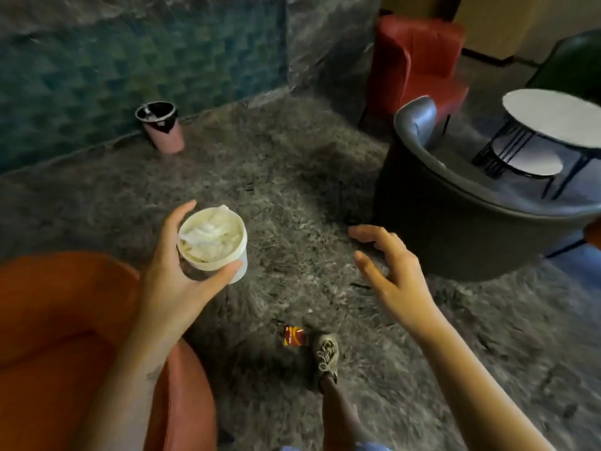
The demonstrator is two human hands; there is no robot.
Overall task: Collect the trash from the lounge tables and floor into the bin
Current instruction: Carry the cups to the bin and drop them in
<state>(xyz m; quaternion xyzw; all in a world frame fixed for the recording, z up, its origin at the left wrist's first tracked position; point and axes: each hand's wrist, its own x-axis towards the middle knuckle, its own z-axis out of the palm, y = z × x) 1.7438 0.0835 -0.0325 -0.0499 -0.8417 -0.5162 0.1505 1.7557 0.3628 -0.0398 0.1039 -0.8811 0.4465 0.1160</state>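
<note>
The left hand [175, 281] holds a white paper cup [214, 244] upright, thumb on the near wall and fingers round the far side. The cup is stuffed with crumpled white paper. It is off the floor, above the grey shag carpet [292, 177], at about 9 o'clock from the middle of the view.

The right hand [390, 268] is empty, fingers spread wide and curled slightly, held in the air at 3 o'clock from the cup and well apart from it.

A small red and yellow wrapper [295, 335] lies flat on the carpet at 6 o'clock from the cup, just beside the toe of a laced shoe [327, 353].

The bin [161, 128], pink with a black liner folded over the rim, stands upright on the carpet by the blue-green wall at 11 o'clock, well apart from the cup.

An orange armchair [65, 320] sits at 8 o'clock, a dark grey armchair [455, 222] at 3 o'clock, a red armchair [419, 60] at 1 o'clock. Two round white tables [553, 122] nest at 2 o'clock.
</note>
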